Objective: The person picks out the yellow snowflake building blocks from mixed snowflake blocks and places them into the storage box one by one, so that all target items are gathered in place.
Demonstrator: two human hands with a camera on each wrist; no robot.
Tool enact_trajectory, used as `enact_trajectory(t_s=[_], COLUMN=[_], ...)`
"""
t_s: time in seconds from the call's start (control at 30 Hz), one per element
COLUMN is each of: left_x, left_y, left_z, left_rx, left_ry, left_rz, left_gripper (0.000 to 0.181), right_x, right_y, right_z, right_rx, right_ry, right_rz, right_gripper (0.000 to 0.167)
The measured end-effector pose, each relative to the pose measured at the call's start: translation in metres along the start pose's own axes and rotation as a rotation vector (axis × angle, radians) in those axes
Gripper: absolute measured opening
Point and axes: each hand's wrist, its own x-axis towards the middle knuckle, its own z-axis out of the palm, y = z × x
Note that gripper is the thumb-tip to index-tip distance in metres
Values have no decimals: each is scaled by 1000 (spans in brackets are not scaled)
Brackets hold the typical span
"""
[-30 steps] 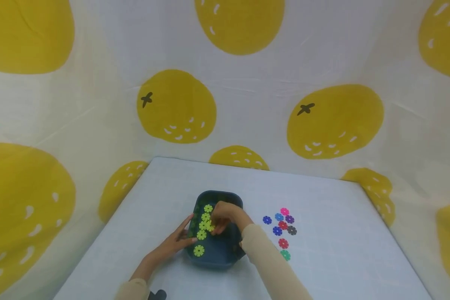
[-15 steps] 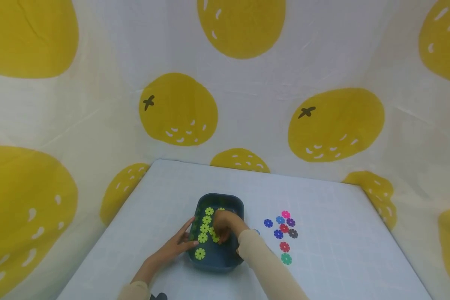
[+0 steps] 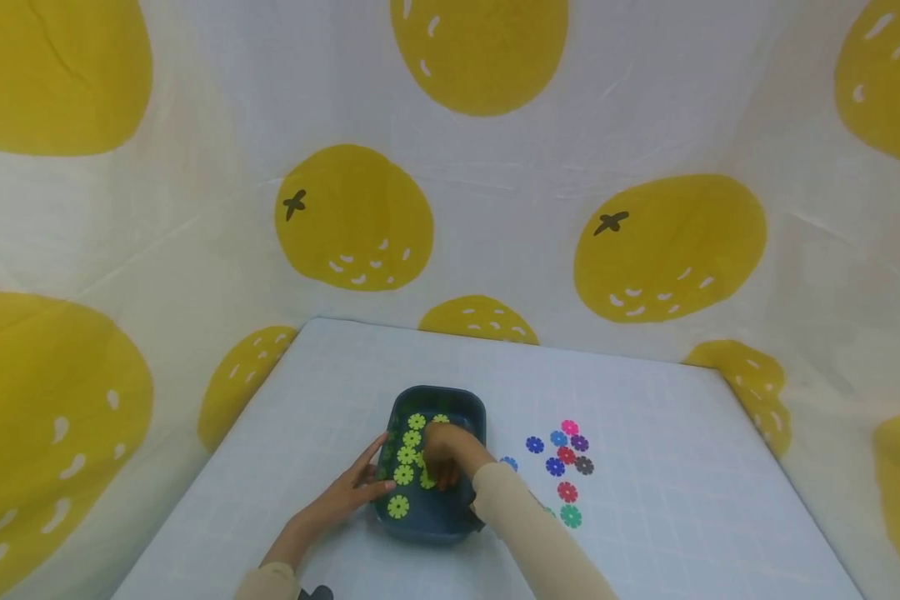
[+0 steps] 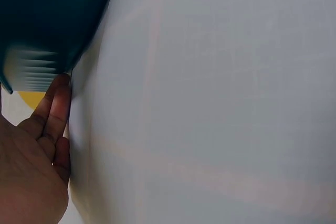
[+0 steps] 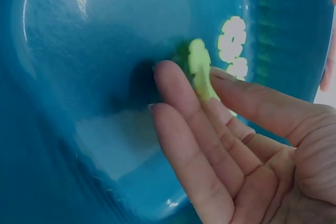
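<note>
A dark teal basket (image 3: 435,525) stands mid-table, with several yellow-green flower-shaped discs (image 3: 398,507) lying mostly along its left side. Inside it is my right hand (image 3: 450,450). In the right wrist view, thumb and forefinger pinch one yellow-green flower disc (image 5: 200,69) held on edge, while the other fingers extend over the basket floor. My left hand (image 3: 348,487) rests against the basket's left side, thumb and forefinger spread at the rim. Its other fingers (image 4: 58,106), fairly straight in the left wrist view, touch the outer wall low down. The right hand hides part of the discs.
Right of the basket, several loose flower discs lie on the white table: a pink one (image 3: 570,427), a black one (image 3: 583,465), a green one (image 3: 571,517), plus red, blue and purple. A dark object (image 3: 317,592) shows at the near edge. A fruit-printed cloth (image 3: 495,208) hangs behind.
My right hand has shifted slightly nearer within the basket, uncovering a yellow-green disc at the far side. The right sleeve has moved left, revealing a blue disc. My left hand stays at the rim.
</note>
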Motion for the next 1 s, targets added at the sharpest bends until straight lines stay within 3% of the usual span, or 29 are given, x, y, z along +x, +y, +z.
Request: enact_trajectory(t_s=[0.17, 0.3, 0.4, 0.5, 0.63, 0.8, 1.0], left_x=[3, 4, 4, 4, 5, 4, 3], left_y=[-1, -1, -1, -1, -1, -2, -4], left_z=[2, 5, 8, 9, 8, 5, 2], left_rx=[7, 9, 8, 9, 11, 7, 12], left_ry=[-3, 4, 5, 3, 12, 20, 21], left_rz=[8, -1, -6, -5, -7, -9, -22], left_gripper=[80, 80, 81, 81, 81, 81, 82], right_x=[0, -4, -10, -19, -37, -59, -80], right_y=[1, 2, 3, 3, 9, 40, 101], right_z=[-4, -10, -19, -32, -52, -64, -55], right_rx=[-14, -16, -36, -36, 52, 210, 339], right_ry=[15, 36, 52, 66, 54, 47, 98], right_rz=[25, 15, -32, -114, -231, -268, -164], right_gripper=[29, 22, 10, 15, 19, 17, 20])
